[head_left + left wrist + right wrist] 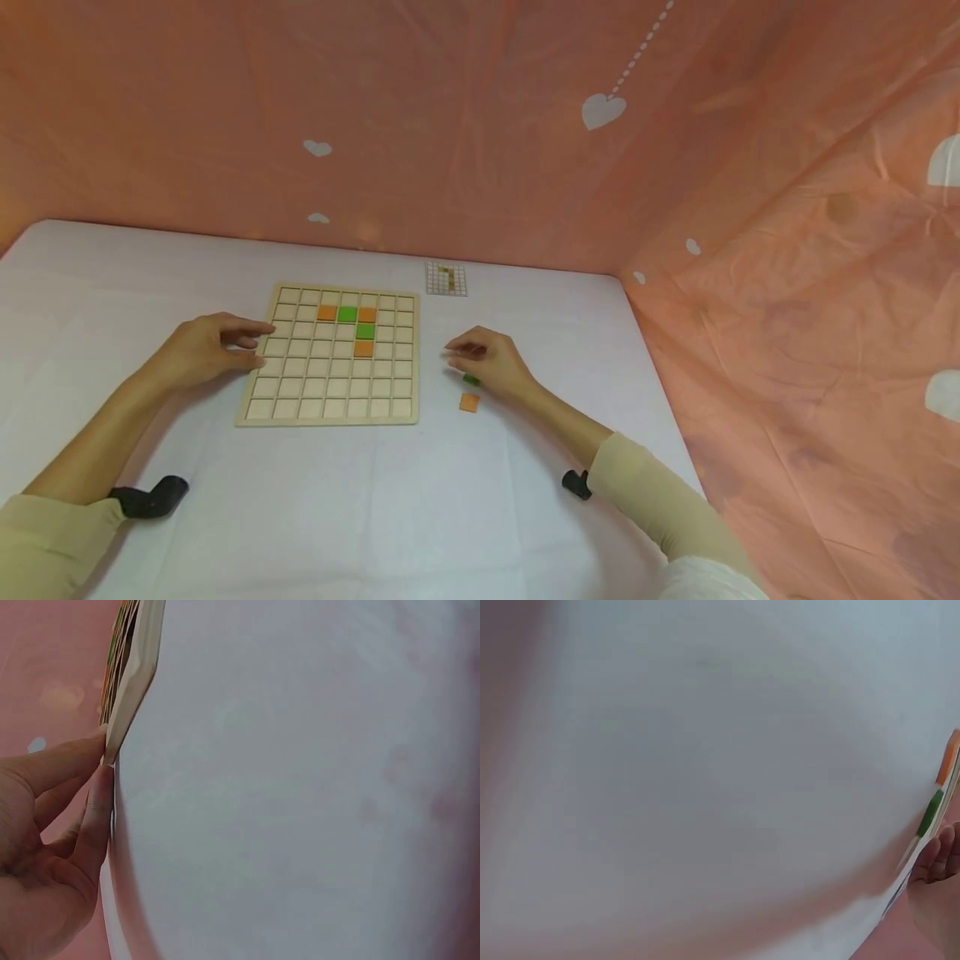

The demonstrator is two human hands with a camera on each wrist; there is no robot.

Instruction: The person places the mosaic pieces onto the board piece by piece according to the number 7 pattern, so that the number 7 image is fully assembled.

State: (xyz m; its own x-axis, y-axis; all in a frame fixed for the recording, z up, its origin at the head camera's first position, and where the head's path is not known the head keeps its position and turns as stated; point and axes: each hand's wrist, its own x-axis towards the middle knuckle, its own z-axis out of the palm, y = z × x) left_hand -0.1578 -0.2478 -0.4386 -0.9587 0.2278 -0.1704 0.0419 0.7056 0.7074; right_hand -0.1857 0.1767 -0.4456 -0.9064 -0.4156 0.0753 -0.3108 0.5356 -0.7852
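Note:
A pale wooden grid board (pixel 315 371) lies on the table, with several orange and green square tiles in its upper cells. My left hand (pixel 206 348) is at the board's left edge; its fingertips touch the rim, as the left wrist view also shows. Right of the board, my right hand (pixel 491 360) hovers with fingers loosely bent and a gap between thumb and forefinger; I see nothing held there. Beneath it lies a green tile (pixel 471 379), partly covered by the hand. An orange tile (pixel 469 402) lies just in front, nearer me.
A small card (pixel 446 279) printed with a grid and a coloured pattern lies behind the board, to its right. White cloth (pixel 337 508) covers the table. An orange curtain (pixel 450 125) with white hearts hangs along the back and right side.

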